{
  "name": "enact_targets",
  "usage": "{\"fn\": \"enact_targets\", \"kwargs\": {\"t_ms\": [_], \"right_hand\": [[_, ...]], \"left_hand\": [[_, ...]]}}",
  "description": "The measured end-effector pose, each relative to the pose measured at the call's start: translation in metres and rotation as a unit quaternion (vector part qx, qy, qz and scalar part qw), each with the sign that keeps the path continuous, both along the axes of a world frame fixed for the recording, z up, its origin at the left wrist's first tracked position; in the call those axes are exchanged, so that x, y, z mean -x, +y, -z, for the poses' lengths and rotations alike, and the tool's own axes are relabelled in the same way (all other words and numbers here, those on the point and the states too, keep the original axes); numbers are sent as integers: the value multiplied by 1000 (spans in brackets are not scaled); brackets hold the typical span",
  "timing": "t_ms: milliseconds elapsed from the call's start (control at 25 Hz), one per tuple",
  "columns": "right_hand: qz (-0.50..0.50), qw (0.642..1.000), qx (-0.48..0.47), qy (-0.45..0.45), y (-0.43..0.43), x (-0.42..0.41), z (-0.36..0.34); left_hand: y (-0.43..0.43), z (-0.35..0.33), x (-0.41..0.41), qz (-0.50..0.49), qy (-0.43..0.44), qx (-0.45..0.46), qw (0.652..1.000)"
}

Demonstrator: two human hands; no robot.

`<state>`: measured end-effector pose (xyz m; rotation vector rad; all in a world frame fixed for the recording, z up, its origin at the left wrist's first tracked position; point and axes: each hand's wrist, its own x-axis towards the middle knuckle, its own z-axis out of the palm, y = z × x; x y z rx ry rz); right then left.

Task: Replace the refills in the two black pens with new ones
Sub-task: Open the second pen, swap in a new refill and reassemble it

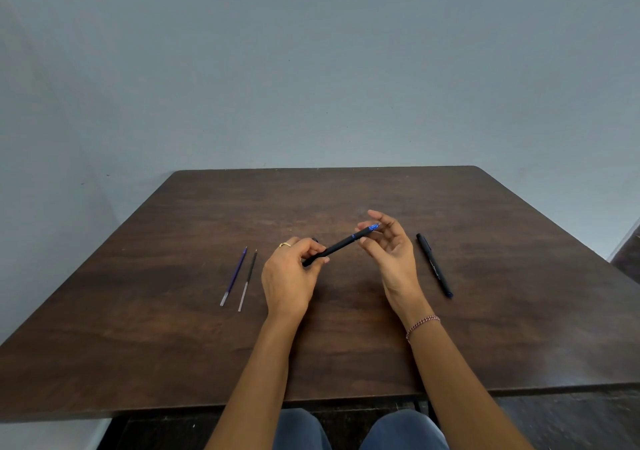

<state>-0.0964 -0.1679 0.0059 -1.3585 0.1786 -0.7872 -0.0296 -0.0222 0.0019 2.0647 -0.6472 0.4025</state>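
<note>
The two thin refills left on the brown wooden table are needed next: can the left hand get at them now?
Probably yes: only bare table separates the left hand from the refills, though it grips the blue-tipped black pen.

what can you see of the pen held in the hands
The held pen is slim, with a matte black barrel, a thin blue band and a blue tip section at its far right end. It is held over the table, tilted, with the blue end higher. The left hand grips its lower end in curled fingers. The right hand has loosely spread fingers beside the blue end; whether they touch it is unclear.
</note>
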Motion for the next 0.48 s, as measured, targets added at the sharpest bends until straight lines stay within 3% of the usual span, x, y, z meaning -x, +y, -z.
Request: {"fn": "enact_targets", "kwargs": {"t_ms": [480], "right_hand": [[-3,1000,-16,0,-1,-2,1]], "left_hand": [[-1,0,-1,4,2,5,1000]]}}
